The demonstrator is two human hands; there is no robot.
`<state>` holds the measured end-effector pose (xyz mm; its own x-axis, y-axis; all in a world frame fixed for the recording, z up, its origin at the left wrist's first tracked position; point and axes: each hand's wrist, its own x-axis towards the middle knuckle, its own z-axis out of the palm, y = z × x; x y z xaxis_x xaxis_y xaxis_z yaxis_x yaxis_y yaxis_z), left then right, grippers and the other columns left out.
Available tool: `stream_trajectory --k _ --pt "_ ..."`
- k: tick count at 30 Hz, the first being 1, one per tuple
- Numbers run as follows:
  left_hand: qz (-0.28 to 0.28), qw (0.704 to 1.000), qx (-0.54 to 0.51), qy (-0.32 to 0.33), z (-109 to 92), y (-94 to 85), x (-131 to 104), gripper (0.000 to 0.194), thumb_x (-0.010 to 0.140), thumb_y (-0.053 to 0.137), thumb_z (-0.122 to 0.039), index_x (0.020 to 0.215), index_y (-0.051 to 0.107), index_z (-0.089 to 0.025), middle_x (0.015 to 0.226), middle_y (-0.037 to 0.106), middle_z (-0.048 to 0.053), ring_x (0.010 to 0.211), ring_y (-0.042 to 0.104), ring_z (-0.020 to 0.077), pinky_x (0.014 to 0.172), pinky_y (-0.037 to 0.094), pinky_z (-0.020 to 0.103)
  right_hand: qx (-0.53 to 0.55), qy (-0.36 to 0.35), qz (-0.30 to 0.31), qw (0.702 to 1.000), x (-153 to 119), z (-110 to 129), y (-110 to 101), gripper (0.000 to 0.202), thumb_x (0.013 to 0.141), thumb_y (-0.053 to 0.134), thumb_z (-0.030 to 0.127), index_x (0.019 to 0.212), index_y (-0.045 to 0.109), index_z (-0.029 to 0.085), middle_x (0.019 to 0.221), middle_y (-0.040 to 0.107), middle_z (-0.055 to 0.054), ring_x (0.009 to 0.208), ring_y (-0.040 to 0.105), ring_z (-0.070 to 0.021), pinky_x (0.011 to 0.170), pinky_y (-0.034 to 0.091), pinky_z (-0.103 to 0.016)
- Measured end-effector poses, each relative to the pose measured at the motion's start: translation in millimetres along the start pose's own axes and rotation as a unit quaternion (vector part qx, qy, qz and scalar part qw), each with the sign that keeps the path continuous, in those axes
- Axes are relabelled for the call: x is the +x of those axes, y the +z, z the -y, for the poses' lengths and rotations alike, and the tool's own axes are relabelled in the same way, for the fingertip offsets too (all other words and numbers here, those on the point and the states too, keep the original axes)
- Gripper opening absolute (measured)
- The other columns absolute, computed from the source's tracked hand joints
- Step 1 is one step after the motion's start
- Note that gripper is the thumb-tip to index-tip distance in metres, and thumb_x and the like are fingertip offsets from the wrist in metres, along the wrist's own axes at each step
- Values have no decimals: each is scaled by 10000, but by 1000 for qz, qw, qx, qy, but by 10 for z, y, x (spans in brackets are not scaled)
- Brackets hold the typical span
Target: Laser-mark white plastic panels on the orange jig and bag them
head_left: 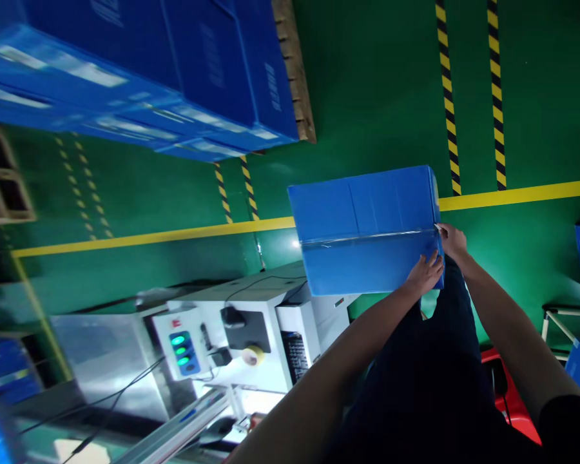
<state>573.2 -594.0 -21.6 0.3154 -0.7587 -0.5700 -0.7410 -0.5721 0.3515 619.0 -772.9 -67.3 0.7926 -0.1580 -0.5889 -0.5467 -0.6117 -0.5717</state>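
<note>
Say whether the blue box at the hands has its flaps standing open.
No, the blue box is closed, clear tape along its seam.

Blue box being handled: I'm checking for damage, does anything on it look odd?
No obvious damage stands out: the visible edges of the blue box look straight, and clear tape runs along its upper face. Streaks toward the tape's picture-left end could be wrinkles or glare.
</note>
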Motion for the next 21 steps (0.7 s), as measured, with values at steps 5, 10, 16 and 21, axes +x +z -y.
stream_trajectory --k 5,10,16,21 --pt "-1 1000 12 -17 -24 55 -27 579 1068 392 -117 1589 617 -229 1756 426 150 1677 274 415 1230 422 666 -22 1 -2 1000 21 45 17 462 1136 430 319 1540 653 301 1438 739 -64 1263 714 -283 1085 549 -391" --pt "8 999 9 -37 -78 83 -41 591 1057 410 -102 1606 598 -209 1785 381 145 1682 250 432 1233 421 661 -44 6 8 999 47 105 -18 471 1127 426 290 1532 665 296 1369 766 -93 1225 723 -296 1065 552 -403" --pt "30 998 3 -49 -132 45 -92 598 1044 392 -94 1617 559 -136 1814 314 154 1664 273 457 1185 455 695 -54 4 26 998 8 103 -90 460 1114 457 275 1506 683 355 1359 765 -88 1218 716 -313 1066 545 -440" --pt "22 997 -31 -63 -173 -6 -276 567 1040 487 -151 1604 548 -147 1811 308 174 1639 329 442 1186 473 651 -39 24 24 999 -122 19 -30 458 1122 463 281 1524 675 337 1340 770 -103 1212 717 -316 1066 539 -433"
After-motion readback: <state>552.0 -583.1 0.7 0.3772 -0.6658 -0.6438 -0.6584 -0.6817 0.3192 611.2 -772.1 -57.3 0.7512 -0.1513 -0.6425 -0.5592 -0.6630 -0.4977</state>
